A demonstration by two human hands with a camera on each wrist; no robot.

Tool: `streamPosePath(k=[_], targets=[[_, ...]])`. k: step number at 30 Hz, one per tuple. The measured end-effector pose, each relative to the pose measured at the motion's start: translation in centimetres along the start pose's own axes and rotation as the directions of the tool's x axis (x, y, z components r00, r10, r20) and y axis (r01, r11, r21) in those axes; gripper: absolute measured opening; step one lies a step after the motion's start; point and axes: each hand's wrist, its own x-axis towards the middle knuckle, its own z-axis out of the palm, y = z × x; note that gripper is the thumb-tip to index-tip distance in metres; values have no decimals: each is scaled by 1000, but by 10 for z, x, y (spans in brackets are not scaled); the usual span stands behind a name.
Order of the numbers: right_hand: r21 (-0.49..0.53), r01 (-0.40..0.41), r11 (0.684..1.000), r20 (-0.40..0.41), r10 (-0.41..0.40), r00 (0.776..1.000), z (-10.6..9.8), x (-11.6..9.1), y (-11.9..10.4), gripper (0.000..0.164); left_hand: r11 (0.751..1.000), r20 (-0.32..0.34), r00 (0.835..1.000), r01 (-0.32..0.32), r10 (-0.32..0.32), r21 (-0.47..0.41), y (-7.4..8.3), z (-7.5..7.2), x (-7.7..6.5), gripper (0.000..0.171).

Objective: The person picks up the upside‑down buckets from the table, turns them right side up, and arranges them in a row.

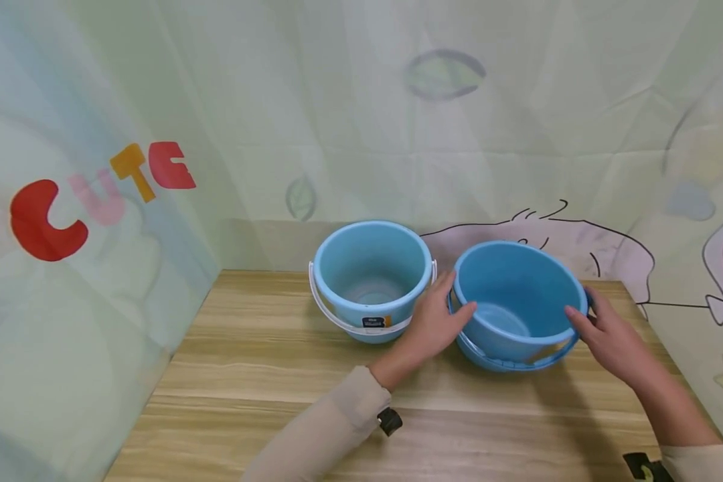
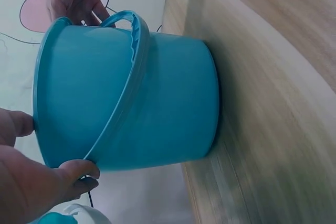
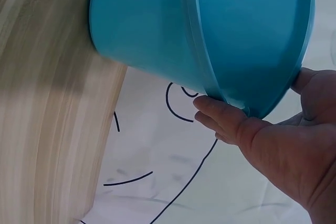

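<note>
A darker blue bucket (image 1: 506, 341) stands at the right of the wooden table, its mouth up and its blue handle (image 2: 119, 98) lowered across the near side. My left hand (image 1: 436, 318) holds this bucket at the left of its rim, thumb at the edge and fingers against the outer wall. On the opposite side, my right hand (image 1: 614, 341) grips the rim, with the thumb over the edge and the fingers outside. Just left of my left hand is a lighter blue bucket (image 1: 361, 314), its white handle (image 1: 331, 314) hanging down in front over a small dark-and-orange label.
The wood-grain table (image 1: 241, 381) ends at a printed cloth backdrop (image 1: 361, 120) behind and on both sides. Colourful letters mark the cloth (image 1: 48, 224) at the left. Both sleeves (image 1: 331, 428) carry a dark strap near the wrist.
</note>
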Motion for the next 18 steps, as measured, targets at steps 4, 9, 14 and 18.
streamPosePath(k=[4,9,14,18], targets=[[6,-5,1000,7,5,1000,-3,6,-1,77,1000,-6,1000,14,-14,15,0,1,6,69],[-16,-39,999,16,39,999,-5,12,-1,81,999,18,999,49,-49,19,2,1,10,77],[-11,-43,999,22,43,999,-8,17,3,82,995,48,994,96,-97,32,6,1,13,82],[52,-1,999,27,0,1000,-9,23,6,78,993,55,992,111,-113,25,7,3,15,80]])
